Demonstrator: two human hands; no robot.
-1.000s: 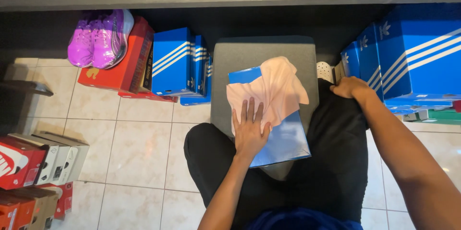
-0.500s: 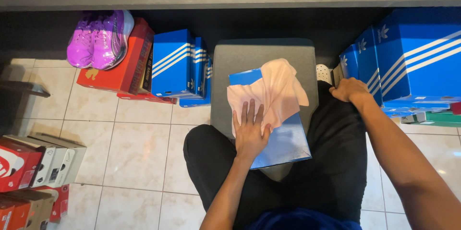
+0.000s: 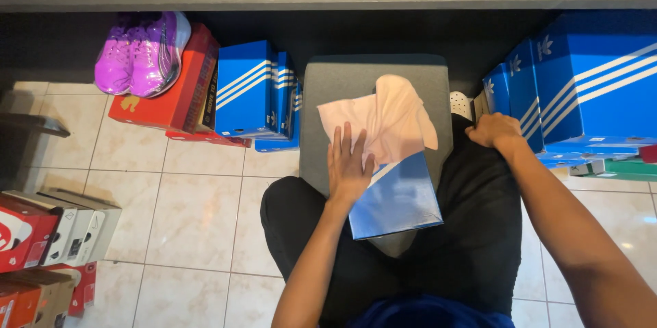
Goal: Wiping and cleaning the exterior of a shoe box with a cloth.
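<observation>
A blue shoe box (image 3: 399, 199) lies on a grey padded stool (image 3: 342, 88) between my knees, with pale pink wrapping paper (image 3: 387, 122) spilling out of its far end. My left hand (image 3: 348, 167) lies flat on the box and the paper's edge, fingers spread. My right hand (image 3: 494, 129) rests closed on my right knee, next to a white shoe (image 3: 461, 104) that peeks out beside the stool. What the right hand grips, if anything, is hidden.
Blue striped shoe boxes (image 3: 254, 92) stand left of the stool, and more blue boxes (image 3: 588, 88) are stacked at the right. Purple sneakers (image 3: 140, 51) sit on a red box (image 3: 181, 92). Red and white boxes (image 3: 48, 229) line the left floor. A grey ledge runs along the top.
Almost nothing has moved. My right hand has shifted very slightly on the knee; my left hand stays flat on the box.
</observation>
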